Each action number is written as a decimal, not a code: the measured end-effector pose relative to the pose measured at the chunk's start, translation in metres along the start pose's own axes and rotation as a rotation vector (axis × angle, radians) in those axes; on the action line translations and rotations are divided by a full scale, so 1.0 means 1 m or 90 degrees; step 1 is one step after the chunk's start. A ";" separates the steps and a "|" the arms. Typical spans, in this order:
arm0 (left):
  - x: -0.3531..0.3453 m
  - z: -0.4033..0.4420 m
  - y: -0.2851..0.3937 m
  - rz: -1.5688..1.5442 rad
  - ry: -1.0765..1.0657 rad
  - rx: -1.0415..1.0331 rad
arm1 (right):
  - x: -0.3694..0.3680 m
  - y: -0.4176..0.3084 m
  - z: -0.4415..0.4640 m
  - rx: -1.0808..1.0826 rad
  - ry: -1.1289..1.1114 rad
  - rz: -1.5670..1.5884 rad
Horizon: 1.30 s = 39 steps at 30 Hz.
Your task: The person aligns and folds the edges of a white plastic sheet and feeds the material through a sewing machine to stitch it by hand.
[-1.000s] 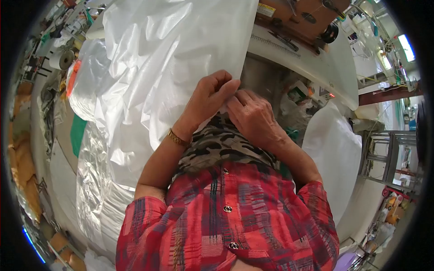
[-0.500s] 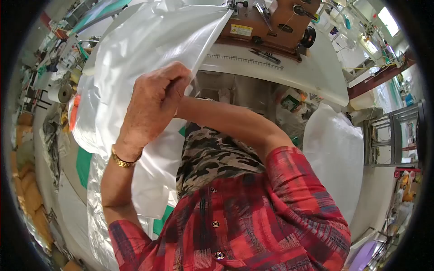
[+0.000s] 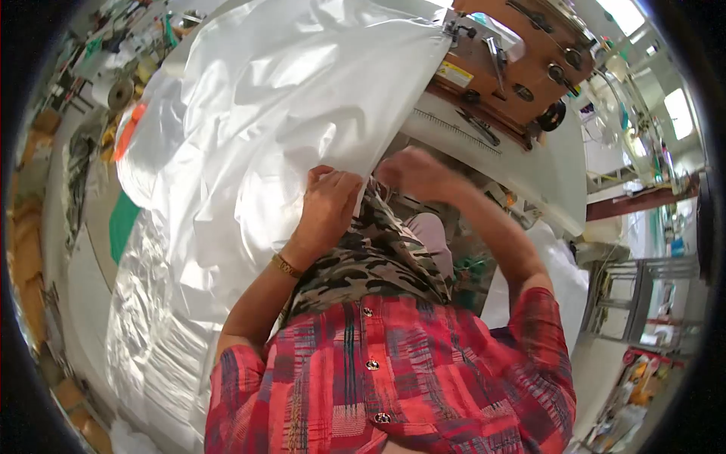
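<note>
A shiny white plastic sheet (image 3: 302,83) spreads from the brown sewing machine (image 3: 522,64) down over my left side. Its straight edge runs from the machine's needle area toward my lap. My left hand (image 3: 329,204), with a gold band on the wrist, has its fingers curled closed on the sheet near that edge. Just right of it, my right hand (image 3: 420,174) is smeared by motion near the same edge, and its fingertips are hard to make out. Below both hands lies camouflage cloth (image 3: 340,265) across my lap.
Dark snips (image 3: 478,127) and a ruler scale (image 3: 454,130) lie on the pale machine table (image 3: 541,181). At the right stands a grey metal frame (image 3: 631,299). Clear crinkled plastic (image 3: 144,303) hangs at the left, near a roll (image 3: 117,92) and an orange item (image 3: 130,132).
My hands were together, the left in front of the right; now they are apart side by side. The left is lower and farther right, the right has shifted right. The view has turned somewhat.
</note>
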<state>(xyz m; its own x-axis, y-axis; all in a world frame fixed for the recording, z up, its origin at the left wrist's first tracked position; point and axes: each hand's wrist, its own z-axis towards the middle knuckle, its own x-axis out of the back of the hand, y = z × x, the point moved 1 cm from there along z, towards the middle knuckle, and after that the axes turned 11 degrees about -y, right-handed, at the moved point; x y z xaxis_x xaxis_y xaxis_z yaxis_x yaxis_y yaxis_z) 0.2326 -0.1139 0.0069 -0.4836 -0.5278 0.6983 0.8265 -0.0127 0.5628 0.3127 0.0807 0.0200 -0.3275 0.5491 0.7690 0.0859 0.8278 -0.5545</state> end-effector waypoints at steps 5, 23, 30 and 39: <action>-0.007 -0.002 0.018 -0.235 0.009 0.183 | 0.067 -0.022 -0.041 0.190 0.408 -0.371; -0.005 0.007 0.044 -0.181 0.161 0.261 | 0.077 -0.009 -0.016 0.311 0.280 -0.426; -0.006 0.016 0.040 -0.205 0.217 0.315 | 0.093 -0.014 -0.013 0.294 0.232 -0.402; 0.013 0.021 0.045 -0.092 0.169 0.235 | 0.102 -0.014 -0.006 0.287 0.183 -0.379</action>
<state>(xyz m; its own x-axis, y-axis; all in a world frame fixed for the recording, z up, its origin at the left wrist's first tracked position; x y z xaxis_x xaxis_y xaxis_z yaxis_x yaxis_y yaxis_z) 0.2573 -0.1034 0.0511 -0.4562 -0.7422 0.4909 0.5753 0.1748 0.7990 0.2838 0.1259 0.1081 0.0625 0.0887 0.9941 -0.4352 0.8988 -0.0528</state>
